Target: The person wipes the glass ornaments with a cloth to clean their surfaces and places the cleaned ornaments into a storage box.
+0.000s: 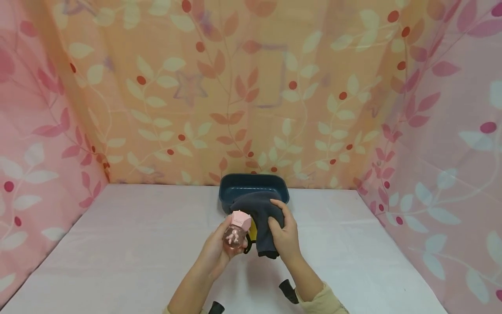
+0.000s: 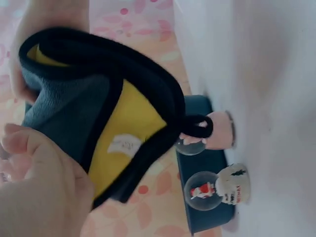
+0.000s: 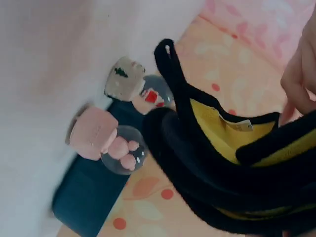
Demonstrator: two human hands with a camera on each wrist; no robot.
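Observation:
My left hand [image 1: 215, 252] holds a snow globe [image 1: 237, 230] with its pink base uppermost and the clear ball below, small pale figures inside. My right hand [image 1: 287, 237] grips a dark grey cloth [image 1: 263, 216], thumb on the near face and fingers over the far side. Folds of the cloth hang down beside the globe. In the left wrist view the cloth [image 2: 69, 106] shows a yellow inner side, black edging, a white label and a hanging loop. There the left hand [image 2: 44, 187] lies against it; the held globe is mostly hidden.
Behind the hands a dark blue bin [image 1: 254, 178] stands near the back curtain. Before it, in the right wrist view, are a pink-based snow globe [image 3: 96, 133] and a white-based one [image 3: 123, 81] with a red-and-white figure. Patterned curtains [image 1: 251, 87] enclose the white table [image 1: 117, 248].

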